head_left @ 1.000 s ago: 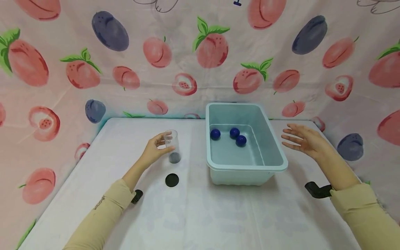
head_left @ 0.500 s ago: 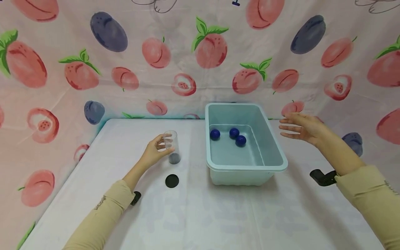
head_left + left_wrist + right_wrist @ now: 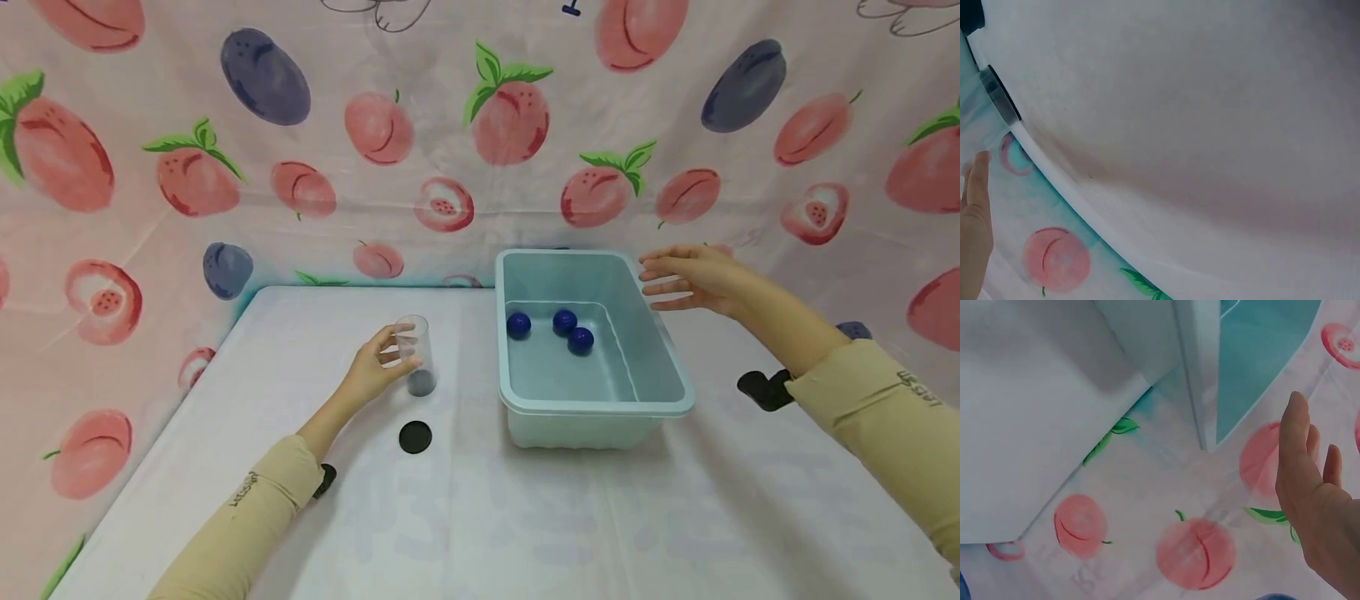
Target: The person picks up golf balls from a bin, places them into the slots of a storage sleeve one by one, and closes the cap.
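Observation:
My left hand (image 3: 369,367) holds a clear cylindrical jar (image 3: 422,348) with a dark base, thumb on the near side and fingers round the far side. It stands upright on the white table. Just in front of it lies a black round disc (image 3: 415,437), perhaps its lid. In the left wrist view only part of the hand (image 3: 975,215) and the jar's lower end (image 3: 1001,97) show. My right hand (image 3: 697,279) hovers by the far right rim of the pale blue bin (image 3: 596,408), fingers extended and holding nothing. Three dark blue balls (image 3: 581,340) lie inside the bin.
The bin stands right of the jar, with white table surface (image 3: 468,350) between them. A fruit-patterned cloth (image 3: 450,125) hangs behind the table's back edge. Black wrist mounts (image 3: 765,390) stick out below both forearms.
My right hand has risen and shifted left to the bin's far right rim. The left hand keeps its hold on the jar, and the balls stay where they were.

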`<state>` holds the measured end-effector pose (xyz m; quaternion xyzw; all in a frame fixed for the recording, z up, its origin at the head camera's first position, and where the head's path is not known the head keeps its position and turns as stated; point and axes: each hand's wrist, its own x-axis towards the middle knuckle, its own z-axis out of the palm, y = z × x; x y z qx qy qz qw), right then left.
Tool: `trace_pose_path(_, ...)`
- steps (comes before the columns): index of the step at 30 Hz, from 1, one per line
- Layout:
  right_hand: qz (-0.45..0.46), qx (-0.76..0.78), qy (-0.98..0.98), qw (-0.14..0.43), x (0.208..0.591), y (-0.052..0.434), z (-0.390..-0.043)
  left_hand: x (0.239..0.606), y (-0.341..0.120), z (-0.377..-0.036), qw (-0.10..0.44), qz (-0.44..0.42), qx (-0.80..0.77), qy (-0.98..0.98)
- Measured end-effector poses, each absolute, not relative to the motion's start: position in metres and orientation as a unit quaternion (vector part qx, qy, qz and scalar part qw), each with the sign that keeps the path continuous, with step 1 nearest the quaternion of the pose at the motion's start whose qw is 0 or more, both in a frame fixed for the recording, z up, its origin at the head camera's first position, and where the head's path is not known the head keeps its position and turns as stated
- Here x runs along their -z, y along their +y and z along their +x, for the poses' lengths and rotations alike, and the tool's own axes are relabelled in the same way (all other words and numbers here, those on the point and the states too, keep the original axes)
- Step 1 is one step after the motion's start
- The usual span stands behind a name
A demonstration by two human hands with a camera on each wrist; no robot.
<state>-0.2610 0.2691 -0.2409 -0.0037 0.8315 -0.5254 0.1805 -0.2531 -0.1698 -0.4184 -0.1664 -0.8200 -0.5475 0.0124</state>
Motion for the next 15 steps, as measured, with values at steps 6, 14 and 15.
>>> trace_pose_path(6, -0.032, 0.449, 0.869, 0.203, 0.230, 0.250, -0.272, 0.419, -0.171, -0.251, 0.012, -0.158, 0.552, -0.819)
trace_pose_path(14, -0.040, 0.387, 0.886, 0.252, 0.219, 0.225, -0.289, 0.418, -0.170, -0.252, 0.012, -0.152, 0.573, -0.805)
trace_pose_path(15, -0.040, 0.383, 0.887, 0.256, 0.219, 0.223, -0.291, 0.418, -0.170, -0.252, 0.010, -0.152, 0.578, -0.802)
